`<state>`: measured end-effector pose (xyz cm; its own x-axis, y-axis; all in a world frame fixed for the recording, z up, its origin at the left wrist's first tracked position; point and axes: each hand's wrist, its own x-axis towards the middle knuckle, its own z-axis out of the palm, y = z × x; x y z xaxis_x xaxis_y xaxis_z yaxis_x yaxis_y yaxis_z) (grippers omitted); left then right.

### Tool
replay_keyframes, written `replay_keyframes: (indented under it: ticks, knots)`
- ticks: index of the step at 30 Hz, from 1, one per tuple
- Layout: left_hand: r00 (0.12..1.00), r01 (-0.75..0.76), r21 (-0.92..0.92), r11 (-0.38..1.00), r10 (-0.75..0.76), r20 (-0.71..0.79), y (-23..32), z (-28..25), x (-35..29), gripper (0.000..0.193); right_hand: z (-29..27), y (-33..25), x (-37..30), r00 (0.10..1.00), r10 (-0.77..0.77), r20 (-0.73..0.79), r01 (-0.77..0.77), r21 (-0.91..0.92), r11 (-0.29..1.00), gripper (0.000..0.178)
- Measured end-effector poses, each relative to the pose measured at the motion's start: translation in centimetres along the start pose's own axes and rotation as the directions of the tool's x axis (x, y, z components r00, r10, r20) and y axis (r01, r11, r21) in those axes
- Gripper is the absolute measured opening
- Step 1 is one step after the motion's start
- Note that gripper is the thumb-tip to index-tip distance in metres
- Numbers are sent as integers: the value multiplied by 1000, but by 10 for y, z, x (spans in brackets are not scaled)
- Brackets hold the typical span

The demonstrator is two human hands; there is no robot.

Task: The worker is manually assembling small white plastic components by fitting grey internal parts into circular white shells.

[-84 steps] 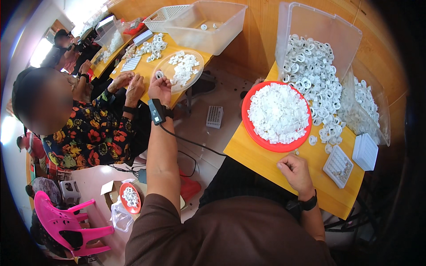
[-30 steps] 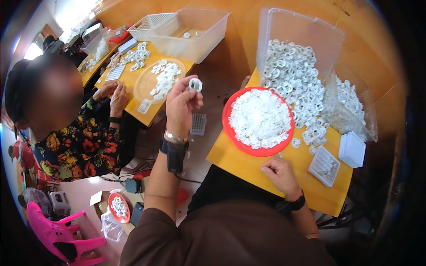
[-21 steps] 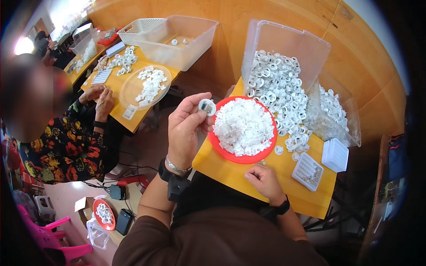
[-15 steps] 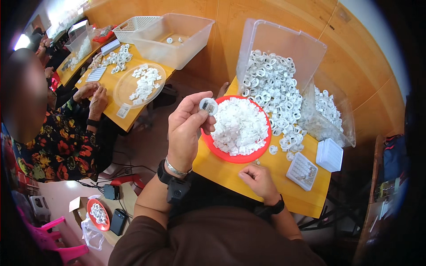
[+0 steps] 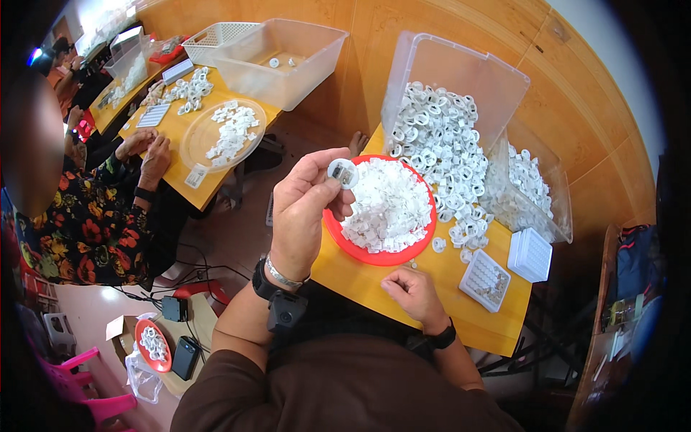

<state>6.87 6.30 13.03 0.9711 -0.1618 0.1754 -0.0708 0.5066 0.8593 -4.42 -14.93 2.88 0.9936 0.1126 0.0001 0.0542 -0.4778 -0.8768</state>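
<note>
My left hand (image 5: 302,209) is raised over the left edge of a red plate (image 5: 350,247). Its thumb and fingers pinch a small round white plastic part (image 5: 353,175) with a dark and metallic insert in its middle. Small flat white pieces (image 5: 389,205) are heaped on the plate. Low at the table's near edge, my right hand (image 5: 417,294) has its fingers curled in and the thumb against them. Whatever they may hold is hidden.
White ring-shaped parts (image 5: 439,137) spill from a tipped clear bin (image 5: 497,79). A second clear bin (image 5: 561,223) leans at right. Nearer are a white compartment tray (image 5: 475,297) and stacked trays (image 5: 530,255). A co-worker's hands (image 5: 152,155) are at the left table (image 5: 198,194).
The round part in my left hand has turned slightly and shifted a little right. My right hand has moved slightly left, still curled. The whole view has shifted a little.
</note>
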Motion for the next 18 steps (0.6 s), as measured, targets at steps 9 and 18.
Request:
replay_keyframes:
  ticks: [9, 18]
  knots:
    - [1000, -4, -10, 1000, 4, 30, 0, -1, -1, 29, 1, -1, 0, 1000, 1, 2, -1, -5, 1000, 13]
    - [999, -21, -10, 1000, 21, 35, 0, -2, 0, 26, 2, 1, -1, 1000, -18, -22, 18, 21, 1000, 12]
